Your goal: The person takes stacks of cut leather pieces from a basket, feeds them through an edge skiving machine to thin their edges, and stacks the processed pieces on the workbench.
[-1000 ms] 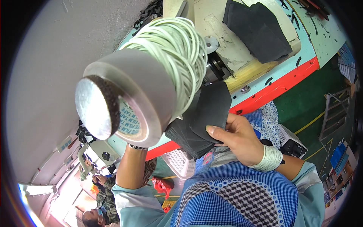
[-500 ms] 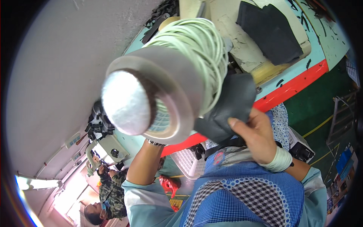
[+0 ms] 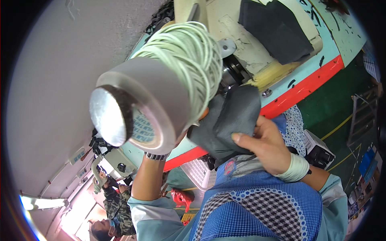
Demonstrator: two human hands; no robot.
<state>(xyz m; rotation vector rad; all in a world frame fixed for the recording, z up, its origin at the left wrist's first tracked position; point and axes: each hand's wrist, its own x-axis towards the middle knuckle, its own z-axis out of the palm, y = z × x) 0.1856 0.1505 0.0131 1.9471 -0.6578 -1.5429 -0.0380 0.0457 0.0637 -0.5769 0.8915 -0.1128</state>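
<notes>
My right hand [image 3: 269, 146] is closed on a dark grey, leather-like piece [image 3: 239, 116], its thumb on top near a corner. The piece is creased and lies in front of a dark round machine part [image 3: 233, 72]. My left hand [image 3: 181, 138] is mostly behind a tape roll [image 3: 159, 96] and a bundle of pale green cord [image 3: 189, 56]. Only a fingertip and a sliver of it show beside the dark piece; its grip is hidden. A metal watch band [image 3: 157, 156] circles the left wrist, and pale cord [image 3: 295, 168] wraps the right one.
Dark flat pieces [image 3: 277, 32] lie stacked on the cream machine top [image 3: 227, 20]. The table has a red edge [image 3: 305, 86] and black scraps. A pale basket [image 3: 201, 172] stands below; another [image 3: 315, 148] is at right. Another person [image 3: 116, 211] works at far left.
The view has shifted, so the machine sits farther left. The dark piece has turned and shows more of its folds. A fingertip of my left hand now shows beside it. My right hand keeps its hold.
</notes>
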